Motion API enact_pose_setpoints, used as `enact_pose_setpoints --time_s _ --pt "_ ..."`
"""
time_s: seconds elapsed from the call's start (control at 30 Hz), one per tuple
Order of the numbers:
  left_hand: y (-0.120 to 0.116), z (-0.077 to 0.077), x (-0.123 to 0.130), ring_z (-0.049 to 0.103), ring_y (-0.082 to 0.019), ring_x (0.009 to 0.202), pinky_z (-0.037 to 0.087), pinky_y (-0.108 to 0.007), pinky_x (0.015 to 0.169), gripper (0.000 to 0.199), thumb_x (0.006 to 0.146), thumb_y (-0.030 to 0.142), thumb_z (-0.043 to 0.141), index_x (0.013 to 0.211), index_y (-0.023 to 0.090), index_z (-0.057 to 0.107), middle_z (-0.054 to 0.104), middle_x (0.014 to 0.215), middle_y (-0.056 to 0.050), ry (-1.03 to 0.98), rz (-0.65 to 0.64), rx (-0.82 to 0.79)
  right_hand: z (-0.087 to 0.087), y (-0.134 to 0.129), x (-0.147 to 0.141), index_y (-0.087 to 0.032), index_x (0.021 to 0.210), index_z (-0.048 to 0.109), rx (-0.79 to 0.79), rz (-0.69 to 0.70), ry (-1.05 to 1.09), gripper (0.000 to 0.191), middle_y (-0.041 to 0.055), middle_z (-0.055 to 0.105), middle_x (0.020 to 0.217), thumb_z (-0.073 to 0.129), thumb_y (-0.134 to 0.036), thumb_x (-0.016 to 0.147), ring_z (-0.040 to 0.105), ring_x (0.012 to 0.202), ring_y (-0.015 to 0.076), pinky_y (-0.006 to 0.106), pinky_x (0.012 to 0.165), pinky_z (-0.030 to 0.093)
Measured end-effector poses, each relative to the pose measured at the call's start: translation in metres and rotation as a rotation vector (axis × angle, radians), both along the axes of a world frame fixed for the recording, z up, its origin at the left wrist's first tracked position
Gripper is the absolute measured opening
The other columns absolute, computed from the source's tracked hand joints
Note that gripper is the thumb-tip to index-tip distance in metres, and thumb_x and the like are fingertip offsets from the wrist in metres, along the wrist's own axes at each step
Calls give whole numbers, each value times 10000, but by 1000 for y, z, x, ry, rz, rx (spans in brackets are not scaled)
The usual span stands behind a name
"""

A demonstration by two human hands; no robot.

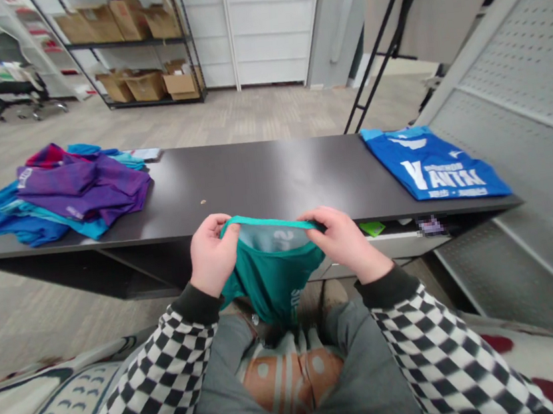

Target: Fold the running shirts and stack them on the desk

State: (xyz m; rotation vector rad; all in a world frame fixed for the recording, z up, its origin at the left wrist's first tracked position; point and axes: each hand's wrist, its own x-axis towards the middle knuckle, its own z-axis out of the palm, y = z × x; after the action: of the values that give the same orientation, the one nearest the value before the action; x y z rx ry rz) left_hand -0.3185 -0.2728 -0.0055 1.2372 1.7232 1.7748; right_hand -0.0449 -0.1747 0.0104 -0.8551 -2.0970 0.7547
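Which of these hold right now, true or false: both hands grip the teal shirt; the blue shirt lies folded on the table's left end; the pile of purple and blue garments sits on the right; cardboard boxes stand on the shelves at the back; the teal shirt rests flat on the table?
1. Both hands grip the teal shirt: true, the left hand and the right hand pinch its collar edge.
2. The blue shirt lies on the left end: false, it lies on the right end of the table.
3. The garment pile sits on the right: false, it is on the left end.
4. Cardboard boxes stand on the back shelves: true.
5. The teal shirt rests flat on the table: false, it hangs from the hands in front of the table.
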Motion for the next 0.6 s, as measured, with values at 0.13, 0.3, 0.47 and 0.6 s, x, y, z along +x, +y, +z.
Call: enact_pose_setpoints --time_s 0.13,0.3,0.47,0.6 --pt "3 6 -8 653 -166 750 524 -267 717 192 906 341 785 998 178 740 710 834 -19 -28 104 79 8 3 4 -253 944 837 153 -203 33 241 62 777 974 672 -124 824 676 892 254 404 886 549" --pt "2 15 -32 623 -163 730 526 -274 697 225 934 388 792 1021 194 719 699 849 -20 8 229 147 14 8 13 -242 952 803 162 -430 134 85 47 726 873 737 -267 904 623 807 244 408 858 534" --pt "-2 20 -31 560 -166 689 486 -284 646 201 953 386 778 894 224 674 607 760 5 59 207 113 6 2 1 -255 865 736 -321 -313 412 231 -26 602 624 790 -446 984 586 621 193 336 671 524" --pt "-21 26 15 619 -194 666 529 -323 637 322 1044 444 636 797 238 656 596 683 -4 -197 -142 -6 0 -7 -17 -286 1013 747 -659 -108 711 381 -15 733 773 900 -613 892 717 688 199 333 666 603"
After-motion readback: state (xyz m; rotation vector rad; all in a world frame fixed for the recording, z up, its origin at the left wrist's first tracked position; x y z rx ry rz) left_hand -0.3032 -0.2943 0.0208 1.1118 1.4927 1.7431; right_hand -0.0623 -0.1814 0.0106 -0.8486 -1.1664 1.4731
